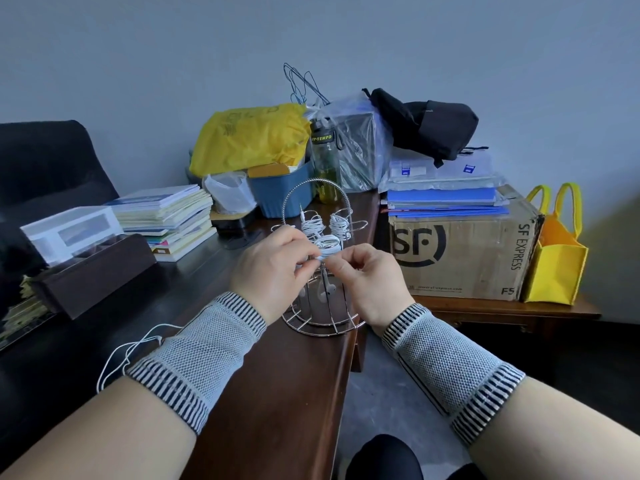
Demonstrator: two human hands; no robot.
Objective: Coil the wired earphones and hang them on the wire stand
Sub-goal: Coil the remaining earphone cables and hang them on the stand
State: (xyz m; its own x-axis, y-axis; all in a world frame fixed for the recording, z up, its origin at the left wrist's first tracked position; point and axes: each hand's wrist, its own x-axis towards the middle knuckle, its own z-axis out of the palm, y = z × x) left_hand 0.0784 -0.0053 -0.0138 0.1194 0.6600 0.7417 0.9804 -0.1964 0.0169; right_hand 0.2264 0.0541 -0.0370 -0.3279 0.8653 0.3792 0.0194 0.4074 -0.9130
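Observation:
A silver wire stand (pixel 320 323) sits near the right edge of the dark wooden table (pixel 270 393). Two coiled white earphones (pixel 337 221) hang on its upper hooks. My left hand (pixel 273 271) and my right hand (pixel 370 275) meet in front of the stand and both pinch a white coiled earphone (pixel 327 245). Its earbuds (pixel 327 292) dangle below between my hands. Another loose white earphone cable (pixel 128 351) lies on the table beside my left forearm.
Behind the stand are a blue tub (pixel 284 195), a green bottle (pixel 325 164), a yellow bag (pixel 249 136) and stacked books (pixel 173 216). A dark box (pixel 93 271) stands at left. An SF cardboard box (pixel 460 254) and yellow tote (pixel 557 261) sit on a side table at right.

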